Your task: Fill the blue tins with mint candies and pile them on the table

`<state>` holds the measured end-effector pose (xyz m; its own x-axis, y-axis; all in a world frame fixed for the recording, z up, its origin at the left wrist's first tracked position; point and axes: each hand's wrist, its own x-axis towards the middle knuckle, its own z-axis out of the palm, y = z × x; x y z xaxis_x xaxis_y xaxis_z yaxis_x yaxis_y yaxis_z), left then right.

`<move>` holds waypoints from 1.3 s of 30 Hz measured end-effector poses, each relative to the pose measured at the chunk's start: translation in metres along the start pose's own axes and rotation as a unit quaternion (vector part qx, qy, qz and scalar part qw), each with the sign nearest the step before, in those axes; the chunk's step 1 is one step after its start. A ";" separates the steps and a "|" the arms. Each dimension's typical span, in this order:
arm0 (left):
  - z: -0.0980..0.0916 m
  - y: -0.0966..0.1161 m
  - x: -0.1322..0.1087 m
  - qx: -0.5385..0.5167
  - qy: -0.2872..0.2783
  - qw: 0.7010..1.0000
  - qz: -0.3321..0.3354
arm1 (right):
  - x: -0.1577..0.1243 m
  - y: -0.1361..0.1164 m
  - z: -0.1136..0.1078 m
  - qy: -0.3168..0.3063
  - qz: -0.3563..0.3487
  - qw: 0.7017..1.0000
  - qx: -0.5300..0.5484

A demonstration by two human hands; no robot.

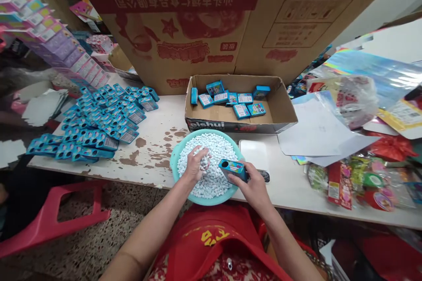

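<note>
Small blue rectangular printed cardboard box (234,168) with a dark round hole at one end: held in the right hand (253,184), thumb on the near side, fingers behind. Its holed end points toward the left hand (196,164), and from above it overlaps the right part of a round pale-green plastic bowl (173,164). Bowl filled with small white rounded pellets (211,186).

Left hand: inside the bowl, fingers curled around a portion of the pellets, some visible between thumb and fingers. Exact amount held cannot be read, since the fingers cover part of it.

Just beyond both hands: low open brown cardboard tray (275,116) with a dark printed front, containing loose blue boxes (241,111), some flat, some on edge. Just behind the right hand, partly covered by it: flat white rectangular object (253,153) with a dark end.

Well left of the left hand: dense cluster of similar blue boxes (108,118) on the worn white tabletop (161,116), many with holes showing. Right of the right hand: white paper sheets (319,129) and, nearer the edge, colourful plastic packets (365,184).
</note>
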<state>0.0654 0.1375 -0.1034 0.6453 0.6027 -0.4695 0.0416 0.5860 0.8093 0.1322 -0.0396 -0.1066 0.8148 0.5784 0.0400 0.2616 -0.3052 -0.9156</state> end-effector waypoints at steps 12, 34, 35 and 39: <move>0.027 0.015 -0.008 -0.080 -0.010 0.995 0.052 | -0.001 -0.015 0.030 -0.018 -0.065 0.995 -0.079; 0.042 0.024 -0.008 -0.025 -0.012 0.996 0.090 | 0.015 -0.021 0.020 -0.040 -0.039 0.998 -0.010; 0.042 0.023 -0.008 -0.025 -0.012 0.995 0.098 | 0.015 -0.022 0.020 -0.041 -0.037 0.998 -0.006; 0.043 0.023 -0.008 -0.024 -0.013 0.993 0.111 | 0.015 -0.022 0.020 -0.041 -0.032 0.999 0.004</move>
<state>0.0937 0.1227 -0.0656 0.6547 0.7055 -0.2714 -0.1393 0.4655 0.8740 0.1287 -0.0088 -0.0943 0.7516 0.6563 0.0654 0.3063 -0.2595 -0.9159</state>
